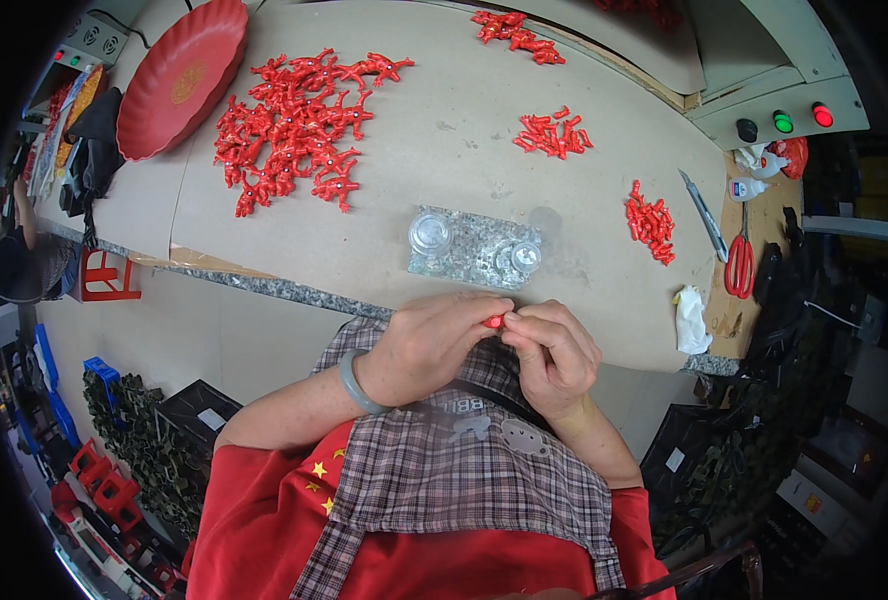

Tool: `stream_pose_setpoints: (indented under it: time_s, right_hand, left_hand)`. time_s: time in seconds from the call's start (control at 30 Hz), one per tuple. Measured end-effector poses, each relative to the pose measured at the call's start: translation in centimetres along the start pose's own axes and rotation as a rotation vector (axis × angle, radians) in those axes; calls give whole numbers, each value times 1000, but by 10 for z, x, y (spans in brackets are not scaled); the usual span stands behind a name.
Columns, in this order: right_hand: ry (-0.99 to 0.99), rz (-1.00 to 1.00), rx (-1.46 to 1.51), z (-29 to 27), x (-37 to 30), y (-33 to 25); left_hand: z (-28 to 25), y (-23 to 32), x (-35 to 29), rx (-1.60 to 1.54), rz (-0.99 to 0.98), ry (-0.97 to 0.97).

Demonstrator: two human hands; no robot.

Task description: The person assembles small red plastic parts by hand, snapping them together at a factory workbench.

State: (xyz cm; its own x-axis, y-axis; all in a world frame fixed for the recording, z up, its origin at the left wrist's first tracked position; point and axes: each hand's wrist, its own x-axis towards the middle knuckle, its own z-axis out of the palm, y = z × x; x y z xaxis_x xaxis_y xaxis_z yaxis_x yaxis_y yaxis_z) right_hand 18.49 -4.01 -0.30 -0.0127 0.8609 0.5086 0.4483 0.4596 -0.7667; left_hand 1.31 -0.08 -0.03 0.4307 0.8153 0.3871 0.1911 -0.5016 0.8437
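Close to my body, just past the table's near edge, both hands meet fingertip to fingertip. My left hand [432, 345], with a pale bangle on its wrist, is closed on a small red plastic piece [493, 322]. The fingers of my right hand [556, 360] pinch the same piece from the other side. Most of the piece is hidden by the fingers, so its shape does not show. Just beyond the hands, a speckled stone slab [469, 255] carries a round clear dish [430, 234] and a smaller clear lidded container [525, 258].
A heap of red plastic figures [289, 130] lies at the left, beside a red scalloped tray [184, 80]. Smaller red pieces [554, 134] lie farther back, more pieces [650, 222] at the right. Red-handled scissors [739, 265], a utility knife [702, 215] and white cloth [692, 320] line the right edge.
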Motion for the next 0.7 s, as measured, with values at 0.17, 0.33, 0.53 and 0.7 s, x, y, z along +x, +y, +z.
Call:
stream_pose_setpoints:
  time_s: [0.17, 0.33, 0.53, 0.7]
  right_hand:
    - [-14, -14, 5, -2, 0, 1]
    - [-23, -60, 3, -6, -1, 3]
    - [-23, -78, 10, -7, -2, 4]
    - [-14, -111, 15, -8, 1, 5]
  left_hand:
    - [0, -3, -1, -12, 11, -14]
    - [-1, -6, -2, -18, 44, -39]
    - [-2, -7, -2, -42, 64, -63]
    - [-2, -6, -1, -62, 95, -35]
